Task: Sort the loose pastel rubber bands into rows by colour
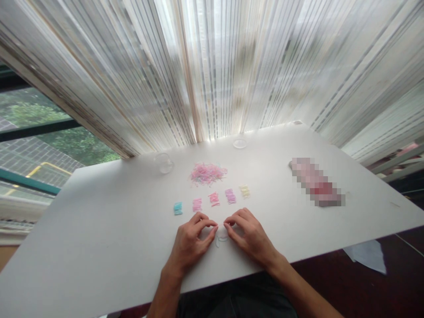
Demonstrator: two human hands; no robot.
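My left hand (195, 238) and my right hand (247, 229) meet near the table's front edge, thumb and forefinger of each pinched together. A thin, pale pinkish band (221, 225) seems to stretch between the fingertips; it is too faint to see well. Just below it lie a few pale grey-green loops (217, 241), like small rubber bands. Beyond my hands, small bands are laid in a row of colour groups: turquoise (178, 208), pink (197, 204), coral red (214, 198), purple (230, 196) and yellow (244, 191).
A loose heap of mixed pastel bands (208, 173) lies behind the row. Further back are a clear round container (164, 163) and a clear disc like a lid (240, 143). A blurred pinkish oblong object (316, 182) rests at right on the white table (126, 247). Striped curtains (212, 66) hang behind.
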